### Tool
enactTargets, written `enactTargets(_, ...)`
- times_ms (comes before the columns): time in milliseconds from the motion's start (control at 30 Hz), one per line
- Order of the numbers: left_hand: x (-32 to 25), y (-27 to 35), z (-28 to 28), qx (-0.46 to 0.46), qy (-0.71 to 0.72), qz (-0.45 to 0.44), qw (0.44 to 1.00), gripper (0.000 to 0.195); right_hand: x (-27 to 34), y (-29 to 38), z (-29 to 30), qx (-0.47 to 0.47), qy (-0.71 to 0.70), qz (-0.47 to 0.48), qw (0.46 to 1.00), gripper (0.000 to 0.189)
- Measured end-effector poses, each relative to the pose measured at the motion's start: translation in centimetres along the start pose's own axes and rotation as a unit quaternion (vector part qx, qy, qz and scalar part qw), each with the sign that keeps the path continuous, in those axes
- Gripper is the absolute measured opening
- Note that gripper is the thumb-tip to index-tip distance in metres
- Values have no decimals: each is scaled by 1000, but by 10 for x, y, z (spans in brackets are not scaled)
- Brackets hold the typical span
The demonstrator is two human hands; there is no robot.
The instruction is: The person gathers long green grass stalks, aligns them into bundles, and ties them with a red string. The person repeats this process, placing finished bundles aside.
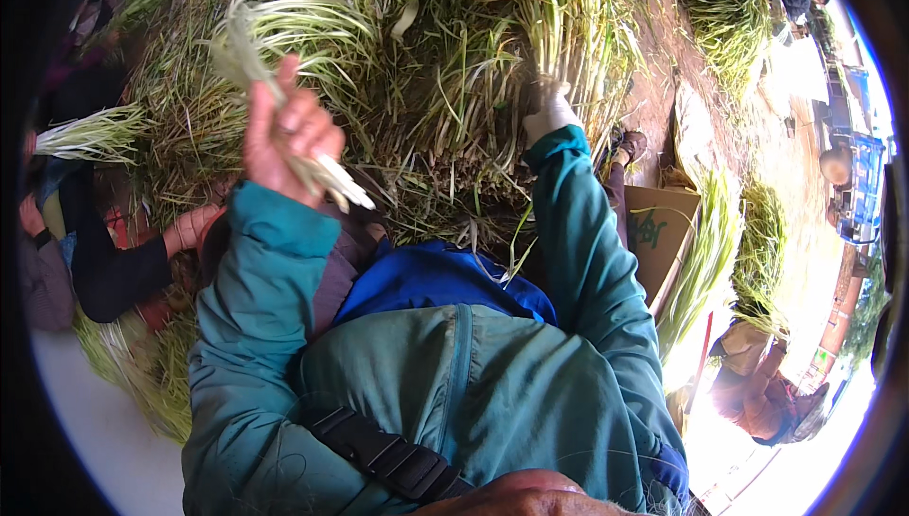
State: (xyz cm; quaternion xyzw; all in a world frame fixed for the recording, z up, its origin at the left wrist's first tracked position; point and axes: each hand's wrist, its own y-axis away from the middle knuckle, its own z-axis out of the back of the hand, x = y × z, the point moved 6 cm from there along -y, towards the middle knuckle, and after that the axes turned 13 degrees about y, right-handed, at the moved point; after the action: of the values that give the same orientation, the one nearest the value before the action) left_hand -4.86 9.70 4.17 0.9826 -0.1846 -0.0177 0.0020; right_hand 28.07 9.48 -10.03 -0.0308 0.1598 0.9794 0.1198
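My left hand (295, 132) is raised at the upper left, closed around a small bunch of pale garlic-chive-like stalks (245, 44). Their white ends stick out below the fist, and the long leaves bend over above it, blurred. My right hand (552, 113), which looks gloved, reaches to the stalks of a big upright sheaf (568, 26) at the upper right. Its fingers are partly hidden among the stems, so its grip is unclear. Between the hands lies a thick heap of green and yellowed stalks (469, 118), cut ends towards me.
A cardboard box (657, 232) stands right of my right arm, beside more green bundles (710, 253). Co-workers' arms (128, 267) are close at the left, near another bundle (99, 134). Another person (767, 395) is at the lower right. A blue vehicle (859, 182) stands far right.
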Motion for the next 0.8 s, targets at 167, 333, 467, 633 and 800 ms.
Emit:
enactTargets(167, 53, 16, 24, -76, -34, 115, 990, 28, -64, -15, -28, 31, -670, -139, 728, 11)
enactTargets(333, 62, 23, 38, -166, -82, 159, 970, 19, -55, 6, 45, 8, -537, -108, 836, 19)
enactTargets(467, 67, 27, 43, -183, -103, 173, 962, 17, -43, 34, 113, -142, -644, -23, 751, 19)
enactTargets(633, 74, 26, 40, -174, -132, 176, 960, 19, -46, 44, 35, -100, -740, -12, 666, 14)
enactTargets(800, 73, 29, 47, -191, -124, 172, 958, 19, -69, 67, 14, -249, -164, 1, 954, 16)
